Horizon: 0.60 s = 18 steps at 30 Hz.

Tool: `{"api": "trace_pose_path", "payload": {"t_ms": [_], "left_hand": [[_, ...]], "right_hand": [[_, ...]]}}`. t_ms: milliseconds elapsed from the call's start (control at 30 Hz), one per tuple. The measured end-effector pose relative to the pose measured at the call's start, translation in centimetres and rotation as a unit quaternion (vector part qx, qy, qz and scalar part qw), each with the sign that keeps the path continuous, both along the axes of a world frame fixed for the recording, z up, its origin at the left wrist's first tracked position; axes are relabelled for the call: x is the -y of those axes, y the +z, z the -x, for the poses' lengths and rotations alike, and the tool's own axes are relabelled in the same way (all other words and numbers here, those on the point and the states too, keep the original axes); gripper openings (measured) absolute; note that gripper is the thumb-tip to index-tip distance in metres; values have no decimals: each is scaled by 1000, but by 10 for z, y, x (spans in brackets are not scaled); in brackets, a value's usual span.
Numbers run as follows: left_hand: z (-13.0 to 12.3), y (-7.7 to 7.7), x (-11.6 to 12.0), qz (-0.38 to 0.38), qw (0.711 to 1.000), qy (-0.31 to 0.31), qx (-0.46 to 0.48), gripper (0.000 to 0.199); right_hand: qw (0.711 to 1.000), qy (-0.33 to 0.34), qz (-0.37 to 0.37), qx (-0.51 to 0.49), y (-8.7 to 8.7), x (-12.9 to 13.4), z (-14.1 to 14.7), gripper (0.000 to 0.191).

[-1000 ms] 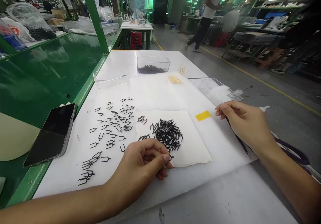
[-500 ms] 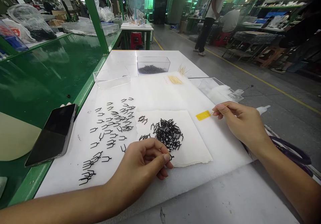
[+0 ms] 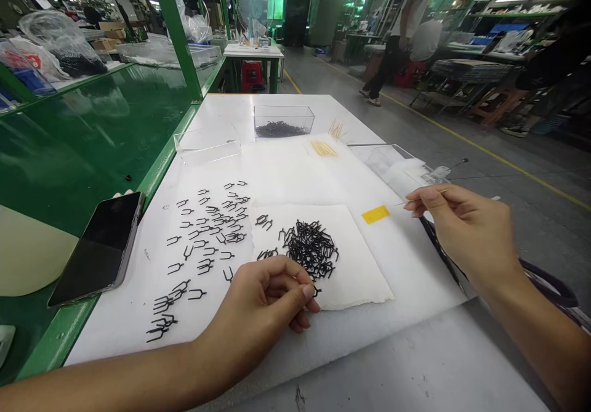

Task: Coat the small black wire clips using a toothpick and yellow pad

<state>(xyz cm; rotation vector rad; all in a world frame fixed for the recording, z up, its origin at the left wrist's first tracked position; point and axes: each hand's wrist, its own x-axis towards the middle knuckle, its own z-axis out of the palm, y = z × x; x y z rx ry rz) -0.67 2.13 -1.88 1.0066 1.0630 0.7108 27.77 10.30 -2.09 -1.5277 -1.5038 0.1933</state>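
My left hand (image 3: 272, 295) is closed in a pinch on a small black fork-shaped part (image 3: 316, 291); only one end shows past the fingertips. That hand hovers at the near edge of a white paper sheet (image 3: 362, 282) that bears a pile of similar black parts (image 3: 311, 249). Over at the right, my right hand (image 3: 471, 224) pinches a thin wooden toothpick (image 3: 399, 204), its tip pointing left. The tip is apart from a small yellow rectangle (image 3: 375, 214) lying on the white foam sheet. More forked parts (image 3: 210, 227) lie spread out left of the paper.
A clear box (image 3: 284, 122) of black parts stands at the back, with toothpicks (image 3: 324, 148) lying in front of it. A phone (image 3: 96, 249) rests on the green ledge at left. A clear tray (image 3: 392, 162) holds white material. A person (image 3: 397, 42) stands in the aisle.
My right hand has drawn back to the right with the toothpick, away from the yellow rectangle. My left hand has stayed in place. The person in the aisle has shifted slightly right.
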Motion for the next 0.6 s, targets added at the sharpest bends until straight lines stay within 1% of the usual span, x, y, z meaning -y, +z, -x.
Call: {"api": "trace_pose_path", "payload": {"t_ms": [167, 400, 500, 600], "left_hand": [[-1, 0, -1, -3, 1000, 0, 7, 18], [-1, 0, 0, 9, 1000, 5, 18, 18], [0, 1, -1, 7, 1000, 5, 16, 17], [0, 1, -2, 7, 1000, 6, 19, 18]], "right_hand": [[1000, -1, -8, -18, 2, 5, 5, 25], [999, 6, 5, -31, 3, 9, 10, 24], [999, 7, 26, -26, 0, 6, 7, 22], [998, 11, 67, -16, -4, 0, 3, 21]]}}
